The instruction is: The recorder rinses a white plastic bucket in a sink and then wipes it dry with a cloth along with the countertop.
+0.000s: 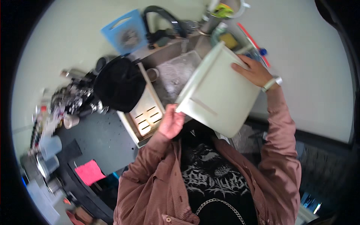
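Observation:
A white plastic bin (222,92) is tilted over the right part of the sink. My left hand (172,121) pinches its lower left corner at the rim. With a light band on its wrist, my right hand (253,71) grips the bin's upper right edge, thumb on the near face. Beyond the bin, water runs from the black faucet (166,17) into the metal sink basin (163,57), where a clear, wet sheet or container (180,70) lies. A small cup (152,74) stands near the basin's left side.
Left of the basin are a slotted drain tray (149,112) and a black cloth-like item (121,84). A blue cutting board (126,32) leans on the wall. A yellow sponge (228,40) and a bottle (219,31) stand behind the bin. A pink cloth (90,172) lies lower left.

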The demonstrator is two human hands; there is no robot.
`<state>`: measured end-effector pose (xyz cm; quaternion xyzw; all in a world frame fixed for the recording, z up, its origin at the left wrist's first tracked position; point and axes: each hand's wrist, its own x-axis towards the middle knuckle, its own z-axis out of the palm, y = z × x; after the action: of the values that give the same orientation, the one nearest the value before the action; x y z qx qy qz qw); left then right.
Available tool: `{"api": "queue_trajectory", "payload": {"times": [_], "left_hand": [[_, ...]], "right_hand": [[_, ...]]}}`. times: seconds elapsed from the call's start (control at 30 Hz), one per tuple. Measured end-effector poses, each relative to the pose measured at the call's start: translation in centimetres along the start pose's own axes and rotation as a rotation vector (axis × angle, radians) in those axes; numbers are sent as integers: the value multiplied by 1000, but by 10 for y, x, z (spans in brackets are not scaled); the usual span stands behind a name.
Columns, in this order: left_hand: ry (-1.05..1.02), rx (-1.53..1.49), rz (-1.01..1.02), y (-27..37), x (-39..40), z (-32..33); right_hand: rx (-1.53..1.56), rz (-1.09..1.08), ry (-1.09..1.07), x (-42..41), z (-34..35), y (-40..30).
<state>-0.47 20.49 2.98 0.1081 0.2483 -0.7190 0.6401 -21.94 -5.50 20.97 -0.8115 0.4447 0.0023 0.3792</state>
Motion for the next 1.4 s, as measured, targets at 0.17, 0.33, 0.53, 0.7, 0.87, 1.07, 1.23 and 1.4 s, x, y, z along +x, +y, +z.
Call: {"api": "queue_trajectory", "payload": {"times": [0.17, 0.33, 0.53, 0.7, 0.87, 1.07, 1.23, 1.4], "left_hand": [[-40, -218, -150, -15, 22, -14], [-72, -382, -234, -19, 43, -20], [-203, -357, -412, -27, 63, -10], [-287, -222, -509, -42, 64, 4], [-331, -119, -628, -57, 56, 15], [-530, -144, -684, -69, 75, 17], [-431, 11, -499, -62, 96, 8], [-504, 232, -326, -42, 85, 6]], "right_hand": [[-313, -106, 18, 9, -10, -46], [-441, -78, 30, 8, -24, -89], [-486, -162, 58, 2, -56, -143], [-203, -228, 118, -33, -74, -126], [-88, -230, 462, -90, -65, -87], [-6, -338, 719, -127, -31, -99], [-115, -395, 716, -149, -31, -76], [211, -570, 618, -176, 0, -38]]}}
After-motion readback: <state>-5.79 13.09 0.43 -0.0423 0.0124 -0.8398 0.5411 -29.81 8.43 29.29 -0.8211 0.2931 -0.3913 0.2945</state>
